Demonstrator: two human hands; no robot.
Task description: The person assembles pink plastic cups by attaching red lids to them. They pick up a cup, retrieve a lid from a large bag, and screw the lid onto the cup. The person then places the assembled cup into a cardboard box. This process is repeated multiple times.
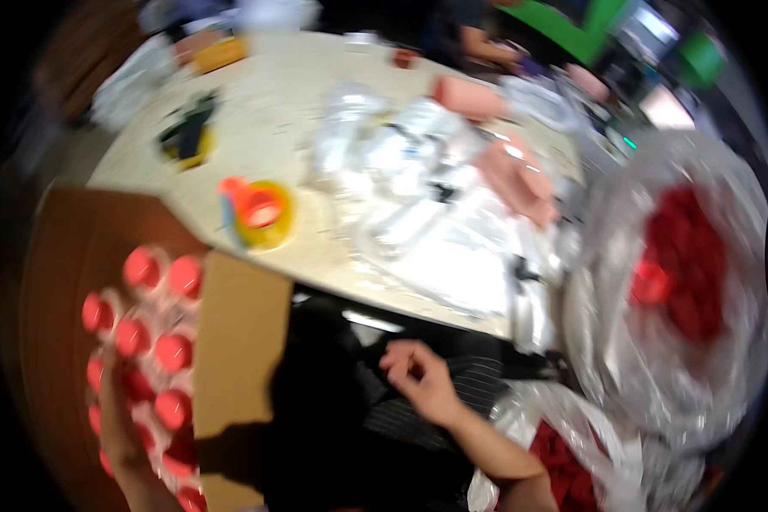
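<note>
In the head view, about thirteen red-capped bottles can be counted, some partly covered, and all are held upright in one cardboard box at the near left. The left hand is lowered among them, with caps seen on both sides of its fingers; whether a bottle is gripped cannot be told, as the hand is blurred. The bottles are set well to the left of the right hand, which is held near the worktop's near edge with its fingers loosely curled; whether anything is enclosed by them cannot be told.

On the worktop, one yellow round piece is topped by orange parts, just beyond the box. Farther left, one dark object is laid over something yellow. The right half is covered by clear plastic bags, among which one pink roll is seen. At the right, two plastic sacks, one large and one smaller, nearer, are filled with red pieces.
</note>
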